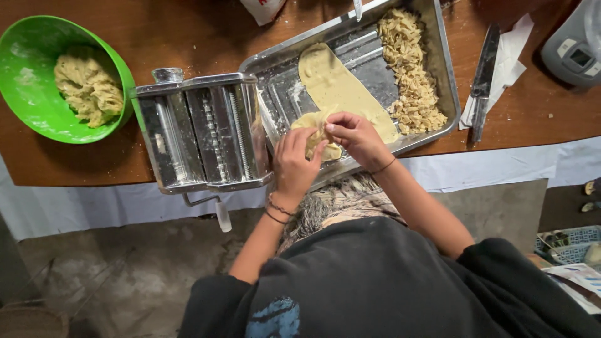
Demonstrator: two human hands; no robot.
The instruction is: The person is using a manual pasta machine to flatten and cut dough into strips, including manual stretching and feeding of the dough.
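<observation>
Brown wooden table (pixel 188 37) across the upper half of the frame, worn and dusted with flour; grey concrete floor below it.

Rectangular steel tray (pixel 441 69), upper centre-right, shiny, ridged base, floured. Inside it, a long flat dough sheet (pixel 335 84), pale yellow, smooth, running from the tray's upper middle down to its near edge at frame centre. To its right, a heap of cut pasta pieces (pixel 410 69), small, curled, ragged.

Hand-crank pasta machine (pixel 203 128), centre-left, polished metal with grooved rollers, clamped at the table edge, touching the tray's left corner.

Round green plastic bowl (pixel 28 94), upper left, holding a rough, crumbly dough lump (pixel 87 84).

Grey kitchen scale (pixel 576 47), upper right corner, partly cut off. Long knife (pixel 483 78) lying on white paper, right of the tray.

Left hand (pixel 294 163) and right hand (pixel 354 134), frame centre, both pinching the near, folded end of the dough sheet, fingers closed on it. Thin bracelets on both wrists.
</observation>
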